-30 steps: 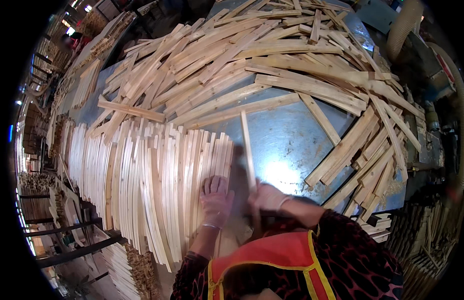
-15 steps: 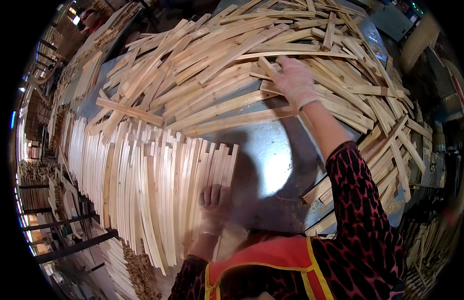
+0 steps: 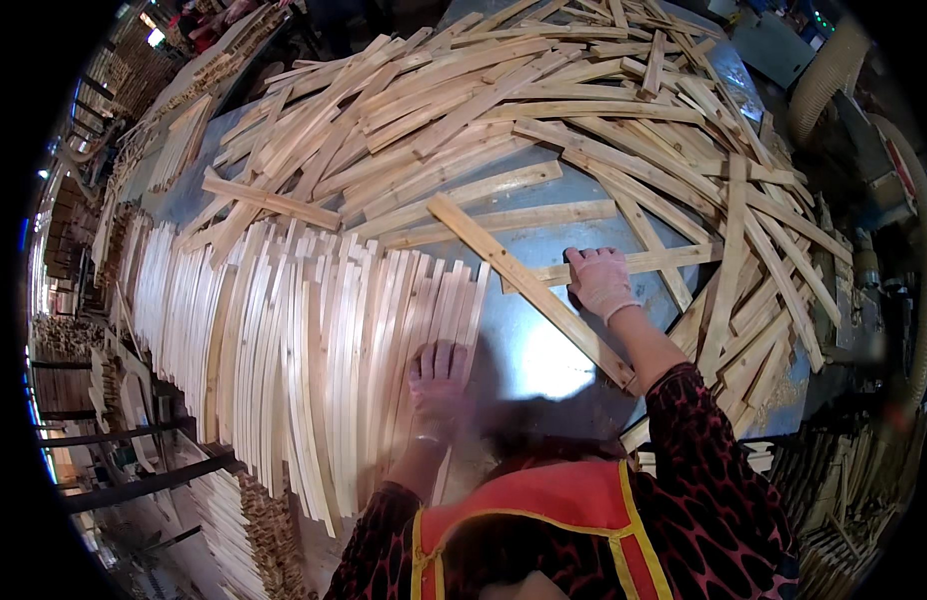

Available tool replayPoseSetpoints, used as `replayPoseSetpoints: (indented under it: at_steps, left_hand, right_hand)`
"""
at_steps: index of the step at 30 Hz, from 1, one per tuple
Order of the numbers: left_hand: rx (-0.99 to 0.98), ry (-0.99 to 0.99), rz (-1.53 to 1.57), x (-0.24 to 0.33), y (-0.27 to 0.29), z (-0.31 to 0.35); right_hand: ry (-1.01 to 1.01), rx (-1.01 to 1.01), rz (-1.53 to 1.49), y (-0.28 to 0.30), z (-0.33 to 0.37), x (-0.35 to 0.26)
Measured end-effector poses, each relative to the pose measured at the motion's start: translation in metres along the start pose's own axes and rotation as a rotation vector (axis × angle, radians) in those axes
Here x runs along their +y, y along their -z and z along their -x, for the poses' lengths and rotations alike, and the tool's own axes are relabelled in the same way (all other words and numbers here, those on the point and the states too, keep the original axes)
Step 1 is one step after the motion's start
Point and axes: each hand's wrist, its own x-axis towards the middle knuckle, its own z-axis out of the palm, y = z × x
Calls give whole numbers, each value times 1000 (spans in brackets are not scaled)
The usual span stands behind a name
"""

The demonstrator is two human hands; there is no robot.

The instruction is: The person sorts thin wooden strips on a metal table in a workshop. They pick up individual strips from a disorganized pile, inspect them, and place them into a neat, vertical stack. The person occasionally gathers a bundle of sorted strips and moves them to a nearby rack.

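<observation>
My left hand [image 3: 440, 385], in a pale glove with darker fingertips, lies flat on the right end of a row of upright-edged wooden strips [image 3: 324, 340]. Its fingers stretch over the last strips and grip none singly. My gloved right hand [image 3: 602, 280] is closed over a wooden slat [image 3: 669, 258] that runs under the fingers. Another slat [image 3: 524, 280] lies diagonally just left of that hand, across the grey metal tabletop [image 3: 504, 375]. Its lower end reaches close to my right wrist. The underside of both hands is hidden.
A large heap of crossed loose slats [image 3: 464, 100] covers the far and right side of the table. A ribbed hose [image 3: 829, 80] and machinery stand beyond it at right. More stacked strips [image 3: 239, 540] are at lower left, beside dark metal bars [image 3: 149, 490].
My right hand has come back from the heap toward me. Slats beneath it have shifted, and one now lies diagonally over the bare tabletop. My left hand stays at the row's end.
</observation>
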Motion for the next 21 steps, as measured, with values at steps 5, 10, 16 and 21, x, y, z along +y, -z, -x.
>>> replayPoseSetpoints:
  at_steps: [5, 10, 16, 21]
  left_hand:
    - [-94, -21, 52, -9, 11, 9]
    - [-205, -33, 42, -7, 13, 8]
    - [-203, 37, 169, -23, 24, 31]
    - [-59, -82, 221, 16, 21, 30]
  right_hand:
    - [-83, 92, 106, 40, 20, -6]
    - [-200, 535, -183, 134, 10, 58]
    - [-233, 667, -952, 159, 43, 32]
    - [-429, 369, -1189, 20, 84, 33]
